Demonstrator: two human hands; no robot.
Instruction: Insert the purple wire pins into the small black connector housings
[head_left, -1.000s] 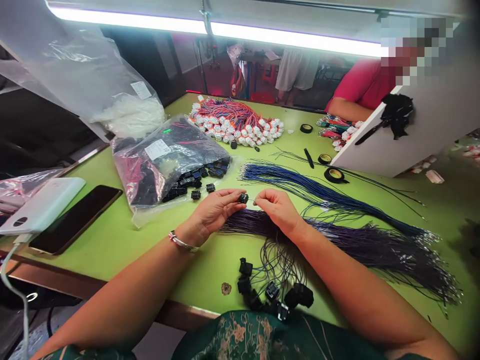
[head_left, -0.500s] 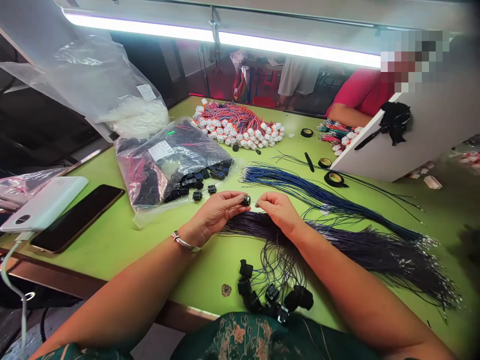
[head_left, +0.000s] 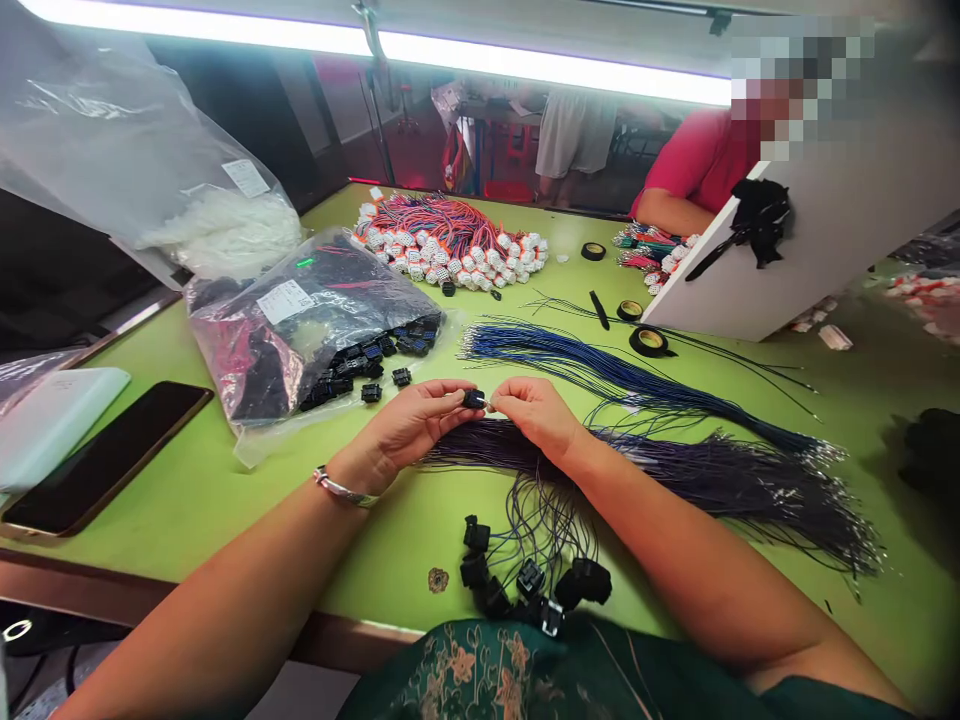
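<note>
Two-handed: gripping connector [head_left: 474,399] in left hand [head_left: 412,418], wire [head_left: 487,404] in right hand [head_left: 538,412]; roomy front-left of dark bundle [head_left: 739,490], to table edge [head_left: 367,627].

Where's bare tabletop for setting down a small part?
Bare green table shows between the phone, bag of black parts and left forearm, and a smaller patch between the bracelet and wired black plugs. It's crowded around the right hand, where dark wires bunch.
</note>
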